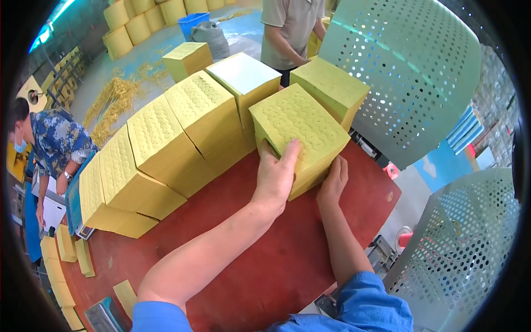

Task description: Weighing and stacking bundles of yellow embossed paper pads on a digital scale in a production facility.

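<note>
Between my hands is a thick, squared stack of yellow paper [301, 119], its top sheet pressed with rows of scalloped marks. My left hand [275, 176] grips its near left side, thumb over the top edge. Low on the right side, my right hand [333, 180] wraps its fingers round the stack; part of that grip is hidden. Whether the stack touches the table cannot be made out. A row of similar stacks [157, 133] stands to the left, one topped with a white sheet [243, 73]. Behind the held stack sits a plain-topped yellow stack [332, 83].
The red table [238, 265] lies beneath. Perforated metal guards [398, 72] rise at the right. A person in camouflage [61, 138] works at the left; another person [290, 30] stands at the back. Small yellow bundles [66, 243] and a grey device [105, 315] lie near left.
</note>
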A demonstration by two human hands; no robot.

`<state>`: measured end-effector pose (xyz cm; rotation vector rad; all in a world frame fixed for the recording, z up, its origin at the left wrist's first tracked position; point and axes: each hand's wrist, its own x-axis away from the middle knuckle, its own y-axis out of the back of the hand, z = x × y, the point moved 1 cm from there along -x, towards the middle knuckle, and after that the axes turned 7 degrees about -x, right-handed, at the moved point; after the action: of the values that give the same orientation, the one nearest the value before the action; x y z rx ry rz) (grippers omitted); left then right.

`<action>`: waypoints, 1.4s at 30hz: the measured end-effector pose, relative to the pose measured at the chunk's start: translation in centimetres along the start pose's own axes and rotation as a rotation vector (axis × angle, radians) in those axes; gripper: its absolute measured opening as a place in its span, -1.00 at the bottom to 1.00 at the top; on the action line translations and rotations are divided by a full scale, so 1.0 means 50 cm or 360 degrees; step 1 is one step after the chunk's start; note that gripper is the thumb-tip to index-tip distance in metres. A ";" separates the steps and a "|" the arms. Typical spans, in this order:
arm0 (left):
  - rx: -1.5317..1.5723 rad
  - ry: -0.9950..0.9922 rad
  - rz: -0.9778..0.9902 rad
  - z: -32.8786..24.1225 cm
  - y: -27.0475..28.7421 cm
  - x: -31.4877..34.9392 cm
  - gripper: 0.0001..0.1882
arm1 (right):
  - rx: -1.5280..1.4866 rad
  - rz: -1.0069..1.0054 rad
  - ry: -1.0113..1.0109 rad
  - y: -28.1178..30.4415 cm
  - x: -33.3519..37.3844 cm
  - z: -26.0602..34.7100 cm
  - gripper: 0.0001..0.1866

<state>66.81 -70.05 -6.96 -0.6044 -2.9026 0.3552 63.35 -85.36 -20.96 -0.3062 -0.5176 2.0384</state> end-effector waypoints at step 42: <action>-0.0962 -0.0976 -0.0758 -0.127 0.550 1.188 -0.86 | -0.0129 0.1888 -0.0074 -0.065 1.213 0.295 -0.62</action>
<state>24.46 -19.98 -1.93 0.2113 -3.6018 -0.5075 29.65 -34.68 -6.72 -0.7369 -0.4907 3.1699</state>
